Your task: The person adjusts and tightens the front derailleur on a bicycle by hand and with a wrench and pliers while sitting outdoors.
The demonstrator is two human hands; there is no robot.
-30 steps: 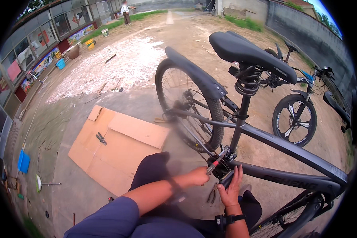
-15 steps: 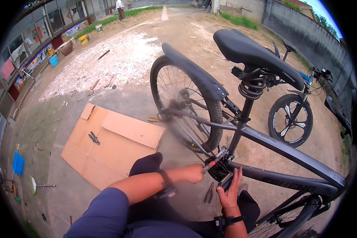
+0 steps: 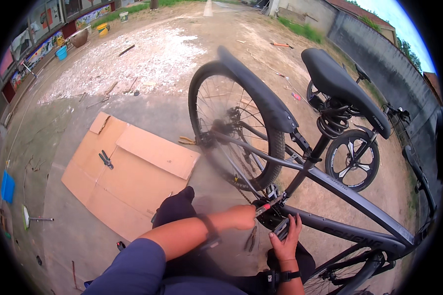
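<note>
My left hand (image 3: 243, 217) is closed in a fist around a silver wrench-like tool (image 3: 264, 208) with a red section. The tool's far end reaches the crank area of a dark grey bicycle (image 3: 362, 195); its exact contact there is too small to make out. Beside it, my right hand (image 3: 286, 240) grips a black pedal (image 3: 281, 228), thumb on the near side and fingers over the far side. Below my left fist, dark-handled pliers (image 3: 251, 239) lie on the ground.
Flattened cardboard (image 3: 138, 184) lies to the left, with green-handled pliers (image 3: 106, 159) on it. Yellow-handled pliers (image 3: 186, 140) are by the rear wheel (image 3: 275, 147). Another bicycle (image 3: 352, 160) stands behind, near the grey wall (image 3: 379, 59).
The view has shifted, and the bicycle's saddle now appears farther right and lower. The tool in my left hand lies at a slightly flatter angle. Both hands keep their grips.
</note>
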